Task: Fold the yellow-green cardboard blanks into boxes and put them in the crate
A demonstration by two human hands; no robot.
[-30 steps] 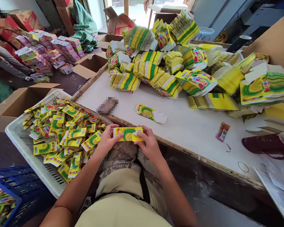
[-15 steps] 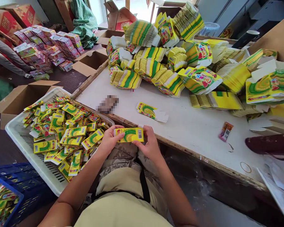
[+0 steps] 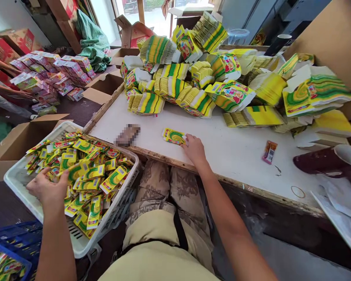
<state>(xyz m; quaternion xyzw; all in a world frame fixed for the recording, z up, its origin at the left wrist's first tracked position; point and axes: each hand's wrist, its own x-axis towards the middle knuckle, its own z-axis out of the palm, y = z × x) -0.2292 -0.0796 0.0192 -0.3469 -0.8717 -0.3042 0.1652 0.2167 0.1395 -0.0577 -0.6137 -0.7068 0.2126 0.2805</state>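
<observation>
Over the white plastic basket (image 3: 13,185) my left hand (image 3: 48,187) is held with thumb and fingers apart. A slightly blurred small yellow-green carton (image 3: 77,171) lies just beyond its thumb, above other filled-looking cartons (image 3: 93,171) heaped in the basket. My right hand (image 3: 194,150) reaches onto the white table and pinches the right end of a single yellow-green carton (image 3: 173,136). That carton lies flat, and its white end flaps are hidden by my fingers.
Stacks of flattened yellow-green cartons (image 3: 169,88) cover the table's back. A maroon mug (image 3: 316,162), a small wrapped packet (image 3: 269,152) and a rubber band (image 3: 297,191) lie at right. A blue crate (image 3: 17,238) stands lower left; a co-worker's hand (image 3: 20,95) is near pink boxes (image 3: 51,74).
Both hands have parted. My left hand has carried the carton left to the basket and let it go. My right hand has moved forward and taken hold of the carton on the table.
</observation>
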